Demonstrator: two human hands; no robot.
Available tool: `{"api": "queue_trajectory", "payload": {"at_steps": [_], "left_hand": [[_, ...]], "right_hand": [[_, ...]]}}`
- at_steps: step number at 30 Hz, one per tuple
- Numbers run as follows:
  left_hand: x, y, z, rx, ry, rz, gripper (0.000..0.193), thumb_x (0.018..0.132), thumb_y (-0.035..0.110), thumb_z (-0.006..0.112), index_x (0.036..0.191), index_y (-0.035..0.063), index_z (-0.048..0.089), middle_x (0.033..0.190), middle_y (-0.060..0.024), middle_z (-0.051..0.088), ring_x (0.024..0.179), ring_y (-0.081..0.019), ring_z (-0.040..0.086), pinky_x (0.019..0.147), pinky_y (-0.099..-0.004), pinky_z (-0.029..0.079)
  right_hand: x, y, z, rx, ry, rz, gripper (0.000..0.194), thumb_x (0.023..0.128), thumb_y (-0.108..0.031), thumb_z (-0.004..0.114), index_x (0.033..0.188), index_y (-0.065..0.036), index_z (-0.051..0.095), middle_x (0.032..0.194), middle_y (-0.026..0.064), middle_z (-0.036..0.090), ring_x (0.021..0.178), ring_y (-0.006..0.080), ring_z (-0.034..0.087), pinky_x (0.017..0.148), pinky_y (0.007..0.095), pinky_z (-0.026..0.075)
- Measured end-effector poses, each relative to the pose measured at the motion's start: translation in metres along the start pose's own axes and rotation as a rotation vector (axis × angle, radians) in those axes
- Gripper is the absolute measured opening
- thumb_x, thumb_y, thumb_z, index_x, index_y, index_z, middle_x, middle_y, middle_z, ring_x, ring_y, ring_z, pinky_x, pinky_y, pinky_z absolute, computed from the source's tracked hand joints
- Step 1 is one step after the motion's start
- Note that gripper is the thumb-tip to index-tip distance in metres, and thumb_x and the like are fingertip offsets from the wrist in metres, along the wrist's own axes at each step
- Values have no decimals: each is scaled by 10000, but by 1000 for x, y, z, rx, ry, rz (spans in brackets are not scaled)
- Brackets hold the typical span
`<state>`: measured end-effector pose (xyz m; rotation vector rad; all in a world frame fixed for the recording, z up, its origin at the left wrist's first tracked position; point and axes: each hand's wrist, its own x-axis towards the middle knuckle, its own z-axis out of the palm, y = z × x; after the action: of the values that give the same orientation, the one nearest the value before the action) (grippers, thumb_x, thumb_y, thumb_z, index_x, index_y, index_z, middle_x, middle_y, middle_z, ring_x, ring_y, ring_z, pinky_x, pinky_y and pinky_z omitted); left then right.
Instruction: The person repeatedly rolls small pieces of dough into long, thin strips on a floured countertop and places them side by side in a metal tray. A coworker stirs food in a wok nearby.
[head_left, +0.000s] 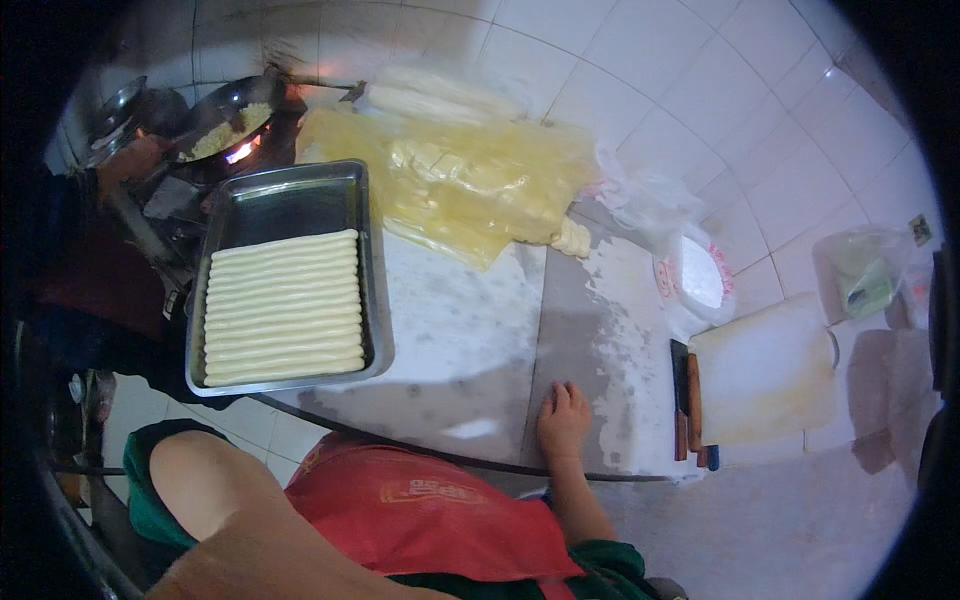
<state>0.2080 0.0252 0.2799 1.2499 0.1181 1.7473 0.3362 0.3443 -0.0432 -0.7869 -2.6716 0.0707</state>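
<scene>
My right hand (564, 424) rests on the grey-and-white counter (465, 337) near its front edge, holding nothing, fingers slightly bent. My left hand is out of view; a bare arm reaches across the lower left. Left of my right hand, a rectangular metal tray (381, 300) stands at the counter's left end. Pale dough strips (285, 307) lie side by side in its nearer part, and its far part shows bare dark metal. Behind the tray's right side, yellow plastic sheeting (465, 225) covers pale dough pieces (427, 161), with a few more dough pieces (572, 238) sticking out at its right edge.
At the left, another person's hand (135, 161) is at a wok (232, 120) holding yellowish food over a flame. A cutting board (765, 371), a cleaver (680, 397) and a rolling pin (694, 401) lie at right. A plastic bag (701, 274) and a tiled wall stand behind.
</scene>
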Motion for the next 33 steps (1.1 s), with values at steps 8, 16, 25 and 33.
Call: {"api": "queue_trajectory", "payload": {"at_steps": [8,16,25,33], "left_hand": [[-4,-3,-10,-49,-36,45,625,877,563,487,1189,26,412,1392,-171,378,1269,-264,429,1035,-424,364],[-1,-1,-14,-74,-42,60,530,878,514,524,1119,51,433,1370,-151,401,1252,-266,445,1024,-434,380],[-3,0,-19,-94,-38,74,426,878,458,565,1040,79,456,1344,-129,427,1234,-268,463,1011,-446,398],[1,1,-21,-115,-28,86,342,878,409,602,969,104,477,1322,-109,450,1217,-269,480,1000,-457,414]], "right_hand": [[-2,0,0,-13,80,-66,364,800,-188,618,1144,-69,609,1208,173,559,1101,360,525,950,463,410],[0,-2,1,-15,81,-46,345,796,-171,621,1128,-79,620,1215,152,557,1102,353,521,954,459,404],[-1,-7,-1,35,70,-5,343,820,-178,588,1148,-81,617,1238,156,545,1130,362,499,978,464,380],[0,-4,2,18,64,-19,341,820,-180,591,1151,-100,617,1243,157,545,1128,353,507,976,459,385]]}}
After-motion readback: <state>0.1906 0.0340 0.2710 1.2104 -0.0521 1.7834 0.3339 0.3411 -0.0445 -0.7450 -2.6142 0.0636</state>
